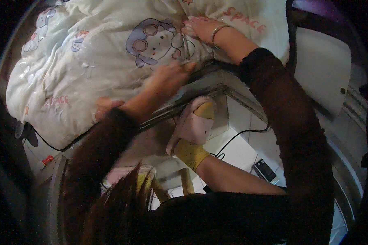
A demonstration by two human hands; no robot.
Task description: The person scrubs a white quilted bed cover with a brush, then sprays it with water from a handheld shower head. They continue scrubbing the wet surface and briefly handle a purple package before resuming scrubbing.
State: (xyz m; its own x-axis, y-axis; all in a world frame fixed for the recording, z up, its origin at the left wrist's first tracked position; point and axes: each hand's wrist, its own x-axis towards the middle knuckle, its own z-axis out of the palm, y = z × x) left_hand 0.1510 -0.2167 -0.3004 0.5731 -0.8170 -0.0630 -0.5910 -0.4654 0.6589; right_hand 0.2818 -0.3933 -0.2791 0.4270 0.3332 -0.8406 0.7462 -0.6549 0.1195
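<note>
A cream padded quilt [89, 70] with cartoon prints and red lettering spreads over a table-like surface, its folds rumpled at the far left. My right hand [202, 29], with a bangle at the wrist, rests on top of the quilt beside a printed cartoon head in goggles. Its fingers lie close together on the fabric. Nearer to me, my left hand [171, 76] is motion-blurred at the quilt's front edge. The blur hides whether its fingers hold any cloth. Dark sleeves cover both forearms.
Below the surface's edge [171, 104] is my foot in a pink slipper [202, 122] and yellow sock [191, 153]. A black cable [239, 133] and a dark box [265, 171] lie on the tiled floor. A pale panel [322, 73] stands at right, wooden legs [187, 180] below.
</note>
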